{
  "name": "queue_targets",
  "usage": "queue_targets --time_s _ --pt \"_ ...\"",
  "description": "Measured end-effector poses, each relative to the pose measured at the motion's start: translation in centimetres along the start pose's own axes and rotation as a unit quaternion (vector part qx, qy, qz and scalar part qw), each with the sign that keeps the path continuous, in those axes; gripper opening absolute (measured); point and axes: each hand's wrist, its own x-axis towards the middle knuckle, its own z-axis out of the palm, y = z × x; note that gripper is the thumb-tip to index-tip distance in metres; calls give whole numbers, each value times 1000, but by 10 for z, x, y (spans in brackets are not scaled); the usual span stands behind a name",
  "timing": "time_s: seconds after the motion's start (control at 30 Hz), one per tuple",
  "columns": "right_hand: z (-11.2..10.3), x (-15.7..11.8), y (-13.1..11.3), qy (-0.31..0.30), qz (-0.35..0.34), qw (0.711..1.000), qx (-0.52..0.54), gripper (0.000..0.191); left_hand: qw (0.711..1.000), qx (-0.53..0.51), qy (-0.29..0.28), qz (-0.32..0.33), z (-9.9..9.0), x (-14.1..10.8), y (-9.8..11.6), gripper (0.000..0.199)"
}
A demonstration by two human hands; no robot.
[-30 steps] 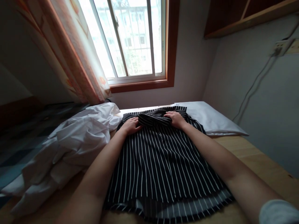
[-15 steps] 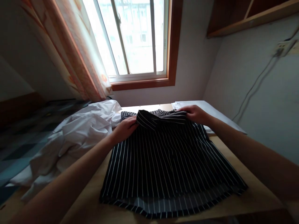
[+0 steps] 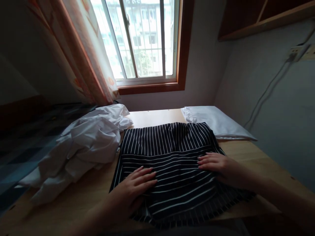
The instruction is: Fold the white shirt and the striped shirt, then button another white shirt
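Observation:
A black shirt with white stripes (image 3: 169, 157) lies on the wooden table, its upper part folded down over the rest. The stripes run lengthwise at the far fold and crosswise on the part lying on top. My left hand (image 3: 136, 183) rests on the near left of the cloth, fingers stretched out. On the right side, my right hand (image 3: 216, 165) lies flat on the shirt with its fingers extended. Neither hand grips the fabric. A lighter underside shows along the near hem.
Crumpled white cloth (image 3: 91, 137) is heaped at the left of the table (image 3: 152, 114). A neatly folded white cloth (image 3: 216, 119) lies at the far right. Beyond are a window (image 3: 147, 42) and a curtain (image 3: 83, 55). A cord (image 3: 268, 87) hangs along the right wall.
Both hands have let go of the shirt's far edge and moved nearer. The upper part of the shirt has been folded down toward me.

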Motion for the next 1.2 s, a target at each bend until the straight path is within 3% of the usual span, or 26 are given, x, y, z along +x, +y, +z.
queue_targets --time_s 0.2,0.47,0.67,0.83,0.93,1.1,1.2 --pt "19 -6 6 78 83 991 -76 71 999 23 -7 -38 3 3 -2 84" --pt "20 -2 17 154 183 965 -108 41 998 39 -24 -35 -1 17 -22 79" --pt "2 10 10 171 170 961 -137 42 999 38 -19 -28 -3 24 -29 80" --pt "-22 -5 -2 199 119 966 -117 45 999 17 -9 -29 -14 17 -24 79" --pt "-25 -21 -8 190 96 970 -116 47 1000 6 -12 -13 -25 11 -17 75" --pt "-13 -46 -9 82 79 988 -103 56 999 7 -48 6 -28 -2 1 70" --pt "-20 -54 -2 62 97 991 -65 51 998 -7 -65 -2 -29 -9 11 69"
